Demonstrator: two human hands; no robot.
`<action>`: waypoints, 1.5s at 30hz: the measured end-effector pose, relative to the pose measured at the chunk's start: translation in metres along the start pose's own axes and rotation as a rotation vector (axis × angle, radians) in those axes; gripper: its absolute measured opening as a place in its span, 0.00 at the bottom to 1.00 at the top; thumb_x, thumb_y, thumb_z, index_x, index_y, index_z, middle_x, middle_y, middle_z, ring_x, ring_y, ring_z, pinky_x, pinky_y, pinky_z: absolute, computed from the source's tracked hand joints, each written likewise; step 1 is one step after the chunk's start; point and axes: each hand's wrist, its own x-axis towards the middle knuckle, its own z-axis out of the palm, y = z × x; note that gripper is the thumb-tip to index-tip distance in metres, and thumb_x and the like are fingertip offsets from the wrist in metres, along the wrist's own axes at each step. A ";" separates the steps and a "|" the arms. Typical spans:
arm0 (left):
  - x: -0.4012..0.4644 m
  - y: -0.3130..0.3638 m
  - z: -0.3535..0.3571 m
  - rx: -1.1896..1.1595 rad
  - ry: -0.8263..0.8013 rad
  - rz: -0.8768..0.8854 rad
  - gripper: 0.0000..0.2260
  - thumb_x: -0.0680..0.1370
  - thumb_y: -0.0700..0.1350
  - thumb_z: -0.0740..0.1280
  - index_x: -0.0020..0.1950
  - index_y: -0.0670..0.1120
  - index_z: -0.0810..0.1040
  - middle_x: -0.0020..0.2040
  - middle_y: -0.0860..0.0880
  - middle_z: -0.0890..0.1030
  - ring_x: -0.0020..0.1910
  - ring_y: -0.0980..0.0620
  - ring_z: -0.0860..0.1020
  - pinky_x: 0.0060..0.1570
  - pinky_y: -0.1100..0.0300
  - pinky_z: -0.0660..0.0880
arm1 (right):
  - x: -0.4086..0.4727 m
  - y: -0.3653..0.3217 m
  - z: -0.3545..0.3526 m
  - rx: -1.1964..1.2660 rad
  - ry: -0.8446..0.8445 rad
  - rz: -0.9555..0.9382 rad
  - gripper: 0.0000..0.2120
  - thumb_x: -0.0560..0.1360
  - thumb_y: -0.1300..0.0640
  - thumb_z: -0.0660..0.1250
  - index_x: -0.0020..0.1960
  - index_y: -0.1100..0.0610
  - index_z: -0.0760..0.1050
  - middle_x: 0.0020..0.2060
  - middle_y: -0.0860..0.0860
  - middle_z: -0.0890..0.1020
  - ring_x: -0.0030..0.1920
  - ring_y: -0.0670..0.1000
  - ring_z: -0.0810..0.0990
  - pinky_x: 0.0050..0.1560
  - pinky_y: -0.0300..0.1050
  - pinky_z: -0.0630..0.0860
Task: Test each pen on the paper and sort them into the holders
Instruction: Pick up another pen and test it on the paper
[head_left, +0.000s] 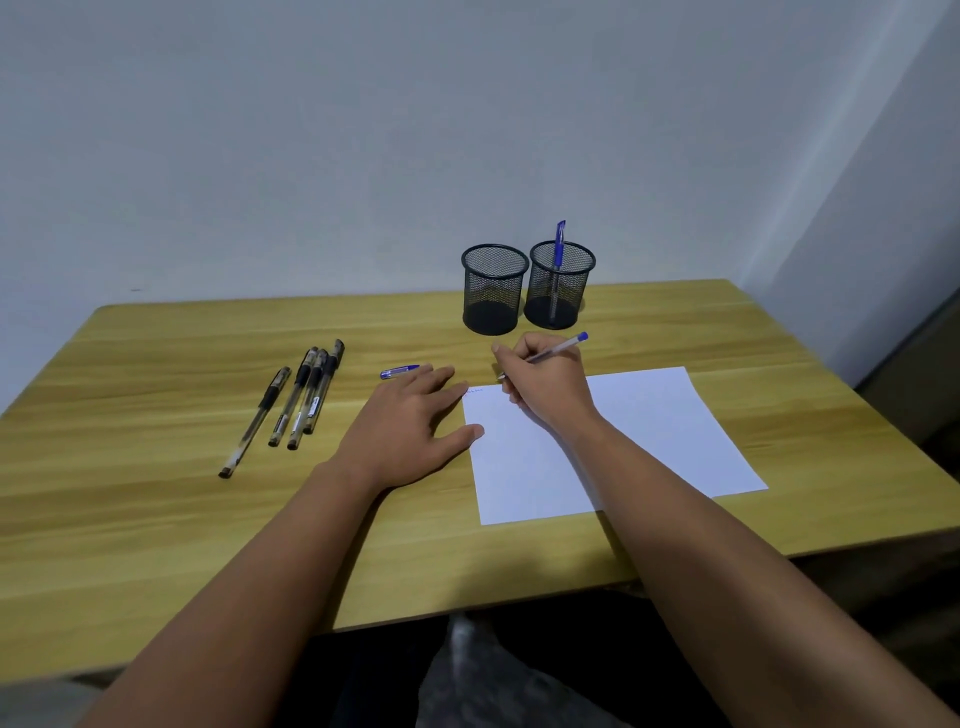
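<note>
My right hand (545, 384) grips a blue-ended pen (563, 346) with its tip at the top left corner of the white paper (649, 436). A faint red scribble (474, 391) shows there. My left hand (410, 426) lies flat on the table, fingers spread, its thumb touching the paper's left edge. A blue pen cap (399, 371) lies just beyond its fingertips. Several black pens (296, 400) lie in a loose row at the left. Two black mesh holders stand at the back: the left holder (493, 288) looks empty, the right holder (561, 286) has one capped blue pen (558, 249) upright in it.
The wooden table (156, 519) runs to a near edge at the bottom and a right edge near a dark cabinet (930, 374). A pale wall stands right behind the holders. My lap shows below the table's front edge.
</note>
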 end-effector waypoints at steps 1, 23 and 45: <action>0.000 0.000 0.000 0.002 0.002 -0.002 0.34 0.75 0.72 0.56 0.76 0.56 0.71 0.78 0.52 0.68 0.78 0.49 0.63 0.74 0.47 0.62 | 0.000 0.001 -0.001 0.001 -0.017 -0.009 0.20 0.80 0.57 0.75 0.38 0.69 0.72 0.27 0.60 0.78 0.27 0.54 0.78 0.29 0.44 0.74; -0.002 0.001 0.002 0.017 -0.008 -0.007 0.33 0.76 0.71 0.56 0.76 0.56 0.70 0.78 0.52 0.67 0.79 0.49 0.61 0.75 0.47 0.62 | -0.002 0.003 -0.001 -0.095 -0.067 -0.065 0.17 0.79 0.59 0.75 0.38 0.68 0.76 0.32 0.69 0.80 0.26 0.50 0.77 0.29 0.40 0.73; -0.002 0.003 0.001 0.028 -0.015 -0.010 0.34 0.76 0.71 0.54 0.77 0.55 0.69 0.79 0.52 0.66 0.79 0.50 0.60 0.75 0.48 0.61 | -0.004 0.002 -0.001 -0.154 -0.031 -0.077 0.16 0.79 0.59 0.73 0.37 0.68 0.75 0.30 0.65 0.81 0.26 0.53 0.78 0.29 0.44 0.74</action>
